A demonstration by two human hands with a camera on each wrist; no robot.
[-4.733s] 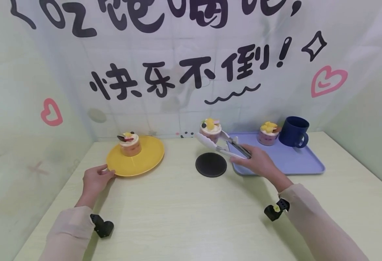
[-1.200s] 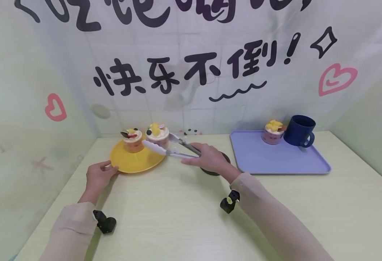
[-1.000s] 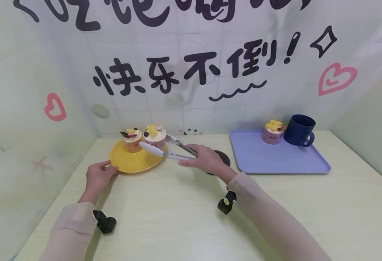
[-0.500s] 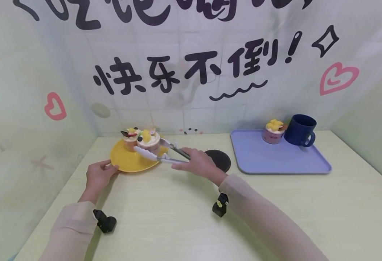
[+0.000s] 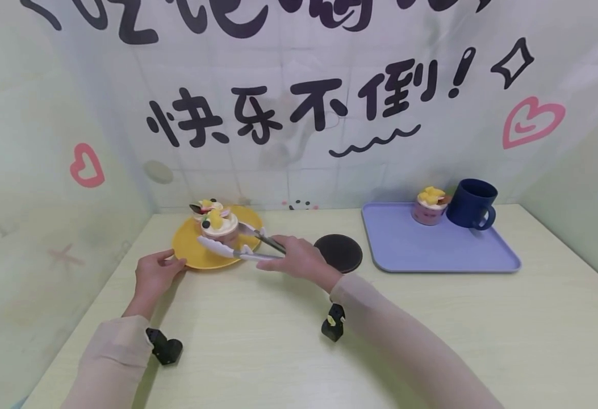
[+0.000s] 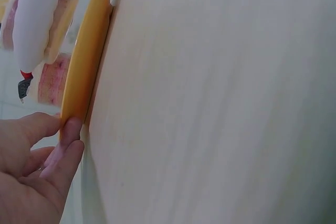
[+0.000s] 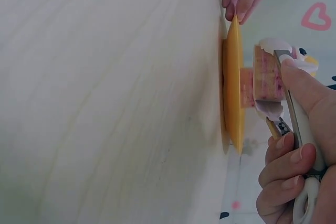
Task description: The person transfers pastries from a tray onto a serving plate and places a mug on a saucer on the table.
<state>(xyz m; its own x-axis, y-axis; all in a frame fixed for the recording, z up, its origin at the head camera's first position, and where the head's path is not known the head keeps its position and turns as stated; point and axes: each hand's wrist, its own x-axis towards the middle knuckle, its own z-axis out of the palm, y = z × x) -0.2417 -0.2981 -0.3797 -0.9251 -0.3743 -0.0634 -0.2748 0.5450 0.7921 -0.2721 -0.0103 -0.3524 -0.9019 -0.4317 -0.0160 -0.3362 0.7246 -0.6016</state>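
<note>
Near the back left corner of the bench (image 5: 253, 341), the right hand (image 5: 299, 260) grasps the tongs (image 5: 259, 255), fingers wrapped around their two arms. The tongs' white tips clasp a cake (image 5: 220, 227) in a clear cup, upright above the plate (image 5: 188, 250); the right wrist view shows a gap between cup and plate. The left hand (image 5: 155, 277) pinches the plate's rim at its near left, with the thumb on top and fingers beneath.

Just behind the held cake and partly hidden by it, a second cake (image 5: 208, 205) stands on the plate toward its back left. To the right of the plate, a black coaster (image 5: 338, 253) lies flat on the bench between the plate and a blue tray (image 5: 442, 250). Farther out, the tray lies toward the bench's back right corner. At the tray's back edge stands a third cake (image 5: 428, 211), with a dark blue mug (image 5: 466, 204) just beside it at the tray's back right corner, handle to the right. Beyond the bench's back edge, black writing (image 5: 316, 103) runs across a pale wall.
</note>
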